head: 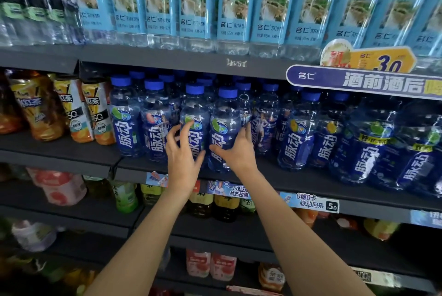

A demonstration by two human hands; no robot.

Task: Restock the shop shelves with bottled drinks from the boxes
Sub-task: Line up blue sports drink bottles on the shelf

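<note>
Blue-capped bottles with blue labels fill the middle shelf (239, 177). My right hand (235, 151) grips one front-row blue bottle (223, 118), with the thumb across its label and the fingers round its right side. That bottle stands on the shelf near the front edge. My left hand (183, 152) is spread with loosely bent fingers against the neighbouring blue bottle (195, 106) just to the left, touching its label. Several more blue bottles (295, 137) stand in rows behind and to both sides.
The shelf above carries clear water bottles with light-blue labels (196, 6). Orange tea bottles (74, 113) stand left of the blue ones. Larger blue bottles (373, 142) stand at the right under a purple promo sign (363, 81). Lower shelves hold pink, green and dark drinks (61, 188).
</note>
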